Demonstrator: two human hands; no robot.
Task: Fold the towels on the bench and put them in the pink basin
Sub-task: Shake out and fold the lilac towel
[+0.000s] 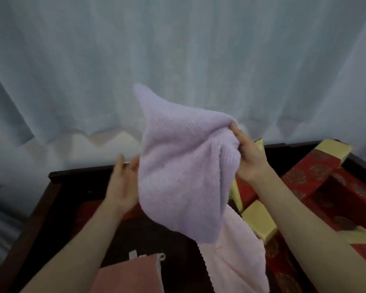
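My left hand (123,187) is motion-blurred, palm turned in, fingers spread and loose against the left edge of the lilac ribbed terry towel (184,166); can't tell if any finger actually pinches it. Forearm comes up from the lower left, elbow cut off by the frame. Below that wrist, a folded dusty-pink towel with a white hanging loop (133,275) lies on the dark wooden bench (55,187), its bottom out of frame. The lilac towel hangs in the air between both hands, one corner sticking up, and it hides most of the bench behind it. Under its lower tip, a pale pink soft towel (237,261) lies loose, upper part covered, bottom cut off. My right hand (249,157) is clamped on a bunched fold at the lilac towel's right edge, thumb on top, fingers buried in cloth. Right of that forearm: red patterned cushions with yellow ends (304,178), partly hidden by my arm. Pink basin not visible.
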